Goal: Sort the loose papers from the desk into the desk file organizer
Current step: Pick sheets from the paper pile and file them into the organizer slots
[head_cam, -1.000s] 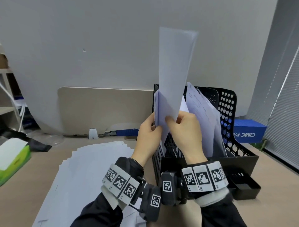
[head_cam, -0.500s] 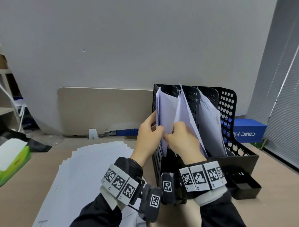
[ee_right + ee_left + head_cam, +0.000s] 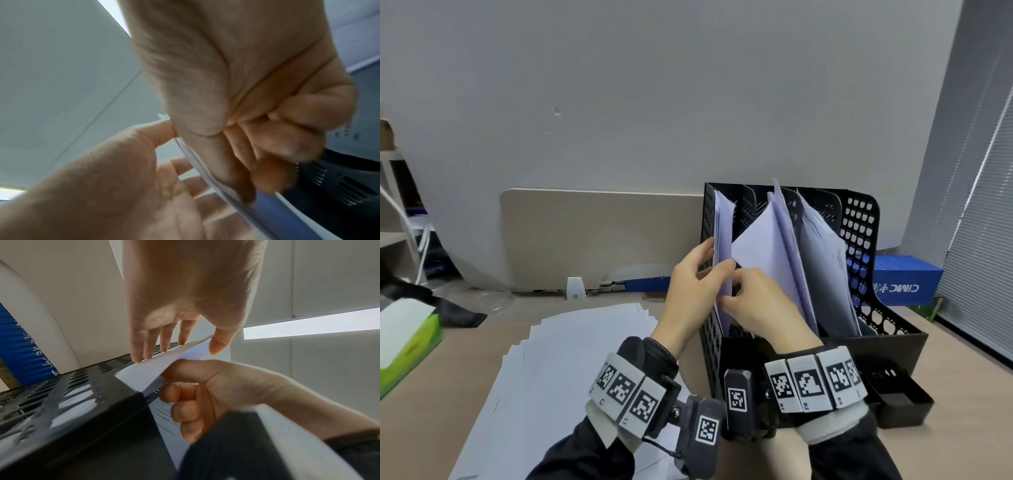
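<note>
Looking along our right hand [image 3: 236, 91], we see its thumb and curled fingers [image 3: 287, 142] pinching the edge of a thin stack of white papers [image 3: 205, 172], which runs slantwise down toward the lower right. Our left hand [image 3: 115, 186] lies below and to the left, palm up, with its thumb touching the sheets and straight fingers behind them. To the right is the black perforated wall of the file organizer [image 3: 339, 186]. A printed sheet [image 3: 353, 138] shows behind the knuckles.
</note>
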`<state>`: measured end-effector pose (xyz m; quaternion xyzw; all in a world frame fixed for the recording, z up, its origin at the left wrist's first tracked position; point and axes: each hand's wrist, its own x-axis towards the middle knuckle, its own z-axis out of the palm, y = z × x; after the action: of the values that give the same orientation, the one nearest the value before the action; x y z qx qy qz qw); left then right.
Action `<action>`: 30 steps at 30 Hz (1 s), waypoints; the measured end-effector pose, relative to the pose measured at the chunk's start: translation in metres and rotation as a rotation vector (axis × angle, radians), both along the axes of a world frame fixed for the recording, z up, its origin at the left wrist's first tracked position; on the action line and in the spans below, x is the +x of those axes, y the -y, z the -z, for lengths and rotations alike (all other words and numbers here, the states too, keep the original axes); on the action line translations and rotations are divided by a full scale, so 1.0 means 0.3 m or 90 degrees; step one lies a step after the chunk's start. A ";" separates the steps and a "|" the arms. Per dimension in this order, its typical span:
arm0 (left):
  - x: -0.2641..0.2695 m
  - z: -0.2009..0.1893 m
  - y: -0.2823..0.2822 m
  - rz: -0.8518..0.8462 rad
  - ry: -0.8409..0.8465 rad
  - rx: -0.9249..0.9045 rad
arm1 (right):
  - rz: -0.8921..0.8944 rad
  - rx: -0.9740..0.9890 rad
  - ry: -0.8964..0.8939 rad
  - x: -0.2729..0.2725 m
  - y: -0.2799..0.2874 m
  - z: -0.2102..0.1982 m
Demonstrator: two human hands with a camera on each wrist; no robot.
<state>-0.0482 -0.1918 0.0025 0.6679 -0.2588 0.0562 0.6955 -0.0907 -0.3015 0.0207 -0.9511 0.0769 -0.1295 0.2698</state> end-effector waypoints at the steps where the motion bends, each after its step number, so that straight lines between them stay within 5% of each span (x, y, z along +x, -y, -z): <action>1: 0.001 0.000 -0.003 -0.004 0.004 0.000 | -0.014 0.006 -0.019 -0.003 0.006 -0.002; 8: -0.002 0.003 -0.026 -0.009 0.021 0.032 | -0.084 0.055 -0.101 -0.029 0.051 -0.033; 17: -0.014 -0.009 -0.138 -0.066 -0.082 -0.046 | -0.062 0.298 0.289 -0.077 -0.056 -0.098; 24: 0.018 0.109 -0.337 -0.149 -0.211 0.010 | -0.216 0.450 0.054 -0.061 -0.199 -0.038; 30: 0.021 0.239 -0.489 -0.219 -0.340 0.046 | -0.178 0.579 -0.116 0.018 -0.296 0.119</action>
<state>-0.0418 -0.0452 -0.0691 0.7172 0.0479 -0.0135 0.6951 -0.0854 -0.2128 -0.0149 -0.7455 0.0205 0.0388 0.6650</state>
